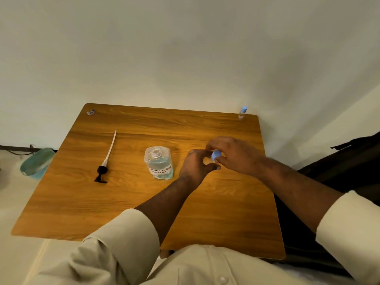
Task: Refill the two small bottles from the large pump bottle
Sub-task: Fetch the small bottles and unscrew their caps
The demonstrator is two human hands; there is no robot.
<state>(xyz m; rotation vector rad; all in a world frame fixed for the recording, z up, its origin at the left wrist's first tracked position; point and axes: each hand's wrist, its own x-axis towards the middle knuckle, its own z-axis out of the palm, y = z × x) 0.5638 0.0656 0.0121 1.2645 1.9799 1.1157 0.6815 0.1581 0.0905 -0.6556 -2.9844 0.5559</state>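
One pump head [104, 161] lies at centre left; the large bottle [158, 163] stands open mid-frame. Right of it, the left hand [195, 166] grips a small bottle while the right hand [232, 154] pinches its blue cap [216, 155], seemingly twisting. Whether uncapping or closing, I cannot tell; the other small bottle [242, 113] waits upper right.

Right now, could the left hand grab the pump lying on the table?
Probably not yet. The left hand is busy holding the small bottle with the right hand. The pump lies beyond the big open bottle, which he'd have to reach around.

Cream buttoned shirt [205, 268], rolled sleeves [127, 233], bare forearms
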